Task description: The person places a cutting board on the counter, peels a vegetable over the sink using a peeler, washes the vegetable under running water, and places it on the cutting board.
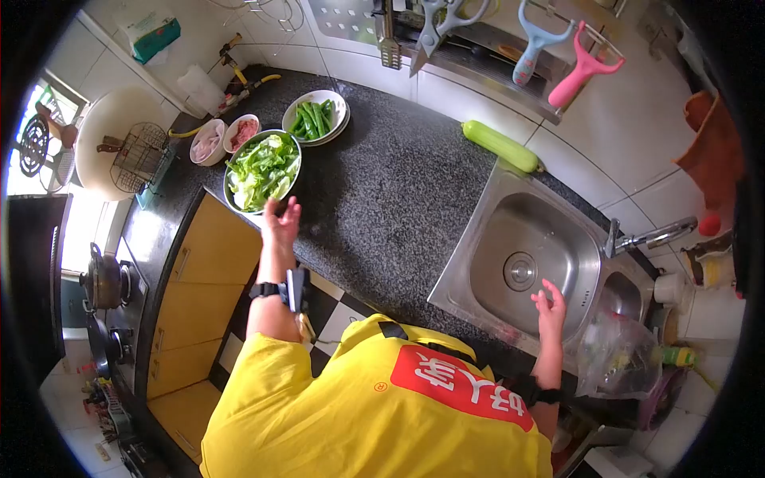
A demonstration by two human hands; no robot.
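**Parts out of sight around the kitchen**

Beside the sink, a crumpled clear bag obscures what lies under it, and a purple object behind it shows only partly. Across the desk from the sink, leaves hide the lettuce bowl's inside; whether the left hand touches it is unclear. On the wall beyond the sink, the top edge crops the scissors.

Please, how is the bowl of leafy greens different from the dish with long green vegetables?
The bowl holds loose, ruffled leaves; the dish holds slim, smooth pieces. The bowl has a thin grey rim, while the white dish sits on another pale dish. The bowl is near the counter's front edge, by the left hand; the dish is closer to the wall. Both are round and hold green food.
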